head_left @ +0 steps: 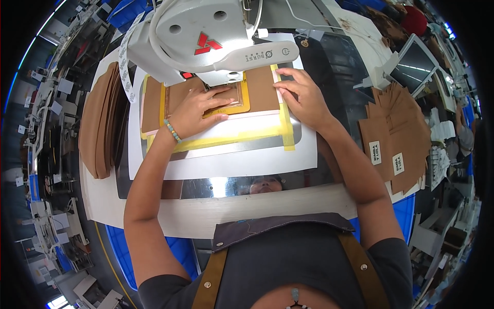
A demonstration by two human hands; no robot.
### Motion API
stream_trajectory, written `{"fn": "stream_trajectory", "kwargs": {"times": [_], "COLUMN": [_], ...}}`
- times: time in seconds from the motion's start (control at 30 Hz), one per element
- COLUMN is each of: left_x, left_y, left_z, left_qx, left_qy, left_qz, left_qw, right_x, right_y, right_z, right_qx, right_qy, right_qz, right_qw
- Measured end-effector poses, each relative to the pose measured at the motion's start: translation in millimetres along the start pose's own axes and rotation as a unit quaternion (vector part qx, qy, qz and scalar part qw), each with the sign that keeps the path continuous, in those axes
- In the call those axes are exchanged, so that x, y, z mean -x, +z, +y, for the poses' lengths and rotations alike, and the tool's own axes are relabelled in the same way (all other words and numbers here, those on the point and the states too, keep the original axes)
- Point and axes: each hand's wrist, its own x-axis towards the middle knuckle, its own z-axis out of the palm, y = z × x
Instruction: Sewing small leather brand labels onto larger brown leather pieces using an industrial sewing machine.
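Observation:
A grey sewing machine head (180, 36) hangs over a yellow frame (242, 107) on a brown fabric piece (264, 92). The piece lies on a white sheet (216, 162) with yellow tape (242, 134). My left hand (198, 108), with a beaded bracelet, rests fingers spread on the frame and piece, close under the machine head. My right hand (303, 100) rests with fingers apart and bent at the piece's taped right edge, fingertips touching it. The machine head hides the back part of the piece.
Folded brown fabric (98, 118) is stacked at the left; brown pieces with white labels (396, 134) lie fanned at the right. A screen (411, 64) stands back right. The steel plate (216, 188) sits on a pale table (195, 211). Blue bins (118, 242) are below. Other workstations line both sides.

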Motion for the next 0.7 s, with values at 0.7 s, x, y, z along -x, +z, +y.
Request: {"fn": "stream_trajectory", "kwargs": {"times": [0.7], "left_x": [0.4], "left_y": [-3.9], "left_z": [-37.7], "left_qx": [0.124], "left_qy": [-0.136], "left_qz": [0.07], "left_qw": [0.98], "right_x": [3.4], "right_y": [4.1], "right_z": [9.1], "right_qx": [-0.004], "right_qy": [-0.013], "right_qz": [0.001], "right_qw": [1.0]}}
